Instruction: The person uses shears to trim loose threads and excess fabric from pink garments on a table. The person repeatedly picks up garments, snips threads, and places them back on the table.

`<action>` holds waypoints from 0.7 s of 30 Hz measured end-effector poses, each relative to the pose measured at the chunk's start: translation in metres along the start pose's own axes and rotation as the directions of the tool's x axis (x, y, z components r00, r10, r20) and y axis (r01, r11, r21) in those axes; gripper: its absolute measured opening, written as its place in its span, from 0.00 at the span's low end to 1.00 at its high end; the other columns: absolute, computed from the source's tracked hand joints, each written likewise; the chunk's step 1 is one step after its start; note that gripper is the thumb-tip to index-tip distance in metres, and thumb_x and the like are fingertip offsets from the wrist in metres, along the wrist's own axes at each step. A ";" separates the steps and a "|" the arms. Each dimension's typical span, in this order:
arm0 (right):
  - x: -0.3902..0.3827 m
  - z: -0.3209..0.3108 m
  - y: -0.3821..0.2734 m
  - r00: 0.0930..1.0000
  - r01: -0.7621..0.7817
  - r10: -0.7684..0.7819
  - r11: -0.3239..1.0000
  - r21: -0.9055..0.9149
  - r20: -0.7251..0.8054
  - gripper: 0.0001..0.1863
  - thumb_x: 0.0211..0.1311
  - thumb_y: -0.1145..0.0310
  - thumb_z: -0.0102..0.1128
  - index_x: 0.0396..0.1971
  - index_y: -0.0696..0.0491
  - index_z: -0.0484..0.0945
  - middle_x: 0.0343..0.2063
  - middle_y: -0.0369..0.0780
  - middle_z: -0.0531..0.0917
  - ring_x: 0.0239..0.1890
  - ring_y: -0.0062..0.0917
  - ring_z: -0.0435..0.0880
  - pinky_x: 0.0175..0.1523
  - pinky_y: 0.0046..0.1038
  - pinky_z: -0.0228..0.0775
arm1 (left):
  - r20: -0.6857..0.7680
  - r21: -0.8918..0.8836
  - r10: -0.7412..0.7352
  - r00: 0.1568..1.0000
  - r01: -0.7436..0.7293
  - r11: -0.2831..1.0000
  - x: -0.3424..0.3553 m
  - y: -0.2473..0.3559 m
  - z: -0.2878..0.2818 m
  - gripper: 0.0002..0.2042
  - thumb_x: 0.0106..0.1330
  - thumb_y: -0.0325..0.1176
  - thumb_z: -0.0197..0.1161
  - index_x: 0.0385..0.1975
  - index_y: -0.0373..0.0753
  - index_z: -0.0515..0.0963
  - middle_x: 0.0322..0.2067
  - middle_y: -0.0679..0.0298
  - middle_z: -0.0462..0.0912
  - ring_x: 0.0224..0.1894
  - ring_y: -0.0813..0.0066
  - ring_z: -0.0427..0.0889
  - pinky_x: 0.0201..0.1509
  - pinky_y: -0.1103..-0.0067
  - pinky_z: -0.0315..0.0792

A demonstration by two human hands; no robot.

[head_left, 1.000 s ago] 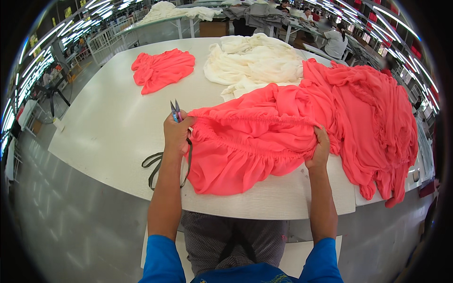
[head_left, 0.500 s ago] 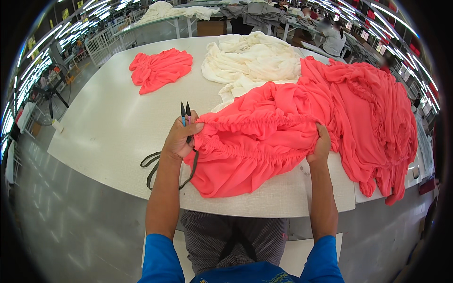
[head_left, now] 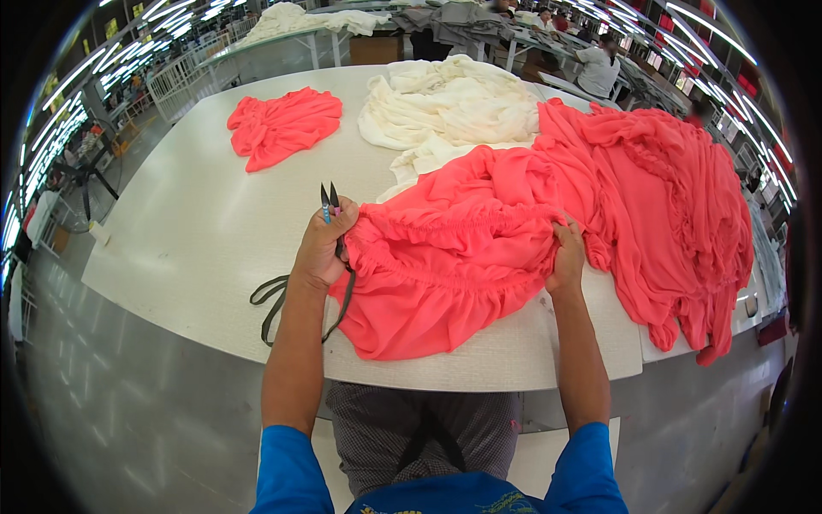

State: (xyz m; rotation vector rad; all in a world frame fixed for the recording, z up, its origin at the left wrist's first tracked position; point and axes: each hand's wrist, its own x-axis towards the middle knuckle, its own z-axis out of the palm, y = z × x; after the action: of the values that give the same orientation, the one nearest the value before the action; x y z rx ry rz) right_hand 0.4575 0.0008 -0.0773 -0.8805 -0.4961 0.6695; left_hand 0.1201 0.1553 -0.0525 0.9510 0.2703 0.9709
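Observation:
A coral garment (head_left: 419,321) with a gathered, elastic-looking opening is stretched between my hands over the table. My left hand (head_left: 318,248) is closed around a pair of thread snips (head_left: 330,199), dark blades pointing up and away. A dark cord loop (head_left: 267,315) hangs below that hand onto the table. The garment's left end meets the same fingers; how firmly they hold it is partly hidden. At the other end of the opening, my right hand (head_left: 566,257) pinches the gathered edge between thumb and fingers.
A large coral fabric pile (head_left: 676,214) covers the table's right side and hangs over its edge. Cream fabric (head_left: 454,103) lies bunched at the back. One smaller coral piece (head_left: 284,127) rests far left on the pale table (head_left: 171,248). Another person (head_left: 597,68) sits beyond.
My right hand has shifted slightly left along the edge, its fingers now bunching the gathers. The left thumb has lifted off the fabric edge toward the snips. The opening is a little slacker.

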 end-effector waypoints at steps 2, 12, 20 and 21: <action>-0.001 0.002 -0.001 0.999 0.013 -0.014 0.999 -0.047 -0.033 0.15 0.63 0.76 0.48 0.50 0.57 0.70 0.47 0.41 0.77 0.47 0.25 0.78 0.53 0.27 0.72 | -0.039 -0.003 -0.032 0.999 0.032 0.999 0.003 -0.002 -0.008 0.07 0.66 0.31 0.62 0.29 0.41 0.70 0.24 0.75 0.71 0.26 0.87 0.70 0.32 0.85 0.69; -0.070 0.053 -0.014 0.386 0.915 -0.467 0.086 -0.394 0.795 0.14 0.47 0.75 0.68 0.36 0.54 0.78 0.37 0.41 0.79 0.37 0.32 0.78 0.42 0.32 0.70 | -0.389 0.274 0.057 0.919 0.057 0.960 0.015 -0.026 -0.024 0.06 0.68 0.33 0.60 0.33 0.38 0.74 0.27 0.71 0.76 0.29 0.84 0.73 0.35 0.83 0.71; -0.091 0.062 0.016 0.407 0.906 -0.093 0.170 -0.388 0.909 0.11 0.55 0.69 0.64 0.39 0.53 0.78 0.38 0.38 0.79 0.40 0.32 0.78 0.44 0.32 0.70 | -0.127 0.948 0.717 0.686 -0.129 0.291 0.009 -0.032 0.004 0.10 0.71 0.36 0.53 0.34 0.34 0.75 0.26 0.61 0.78 0.25 0.76 0.75 0.32 0.79 0.70; -0.091 0.061 0.018 0.424 0.894 -0.062 0.190 -0.406 0.904 0.12 0.56 0.68 0.63 0.39 0.53 0.78 0.38 0.38 0.79 0.41 0.32 0.78 0.45 0.32 0.70 | -0.075 0.920 0.742 0.667 -0.241 0.309 0.007 -0.033 0.009 0.08 0.70 0.32 0.53 0.37 0.34 0.76 0.26 0.61 0.79 0.26 0.76 0.76 0.33 0.79 0.71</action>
State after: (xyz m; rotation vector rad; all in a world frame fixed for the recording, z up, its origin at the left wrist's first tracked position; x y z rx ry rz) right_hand 0.3491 -0.0233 -0.0705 -1.2834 -2.0606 -0.1209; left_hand 0.1487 0.1489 -0.0717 1.7952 1.0387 1.7879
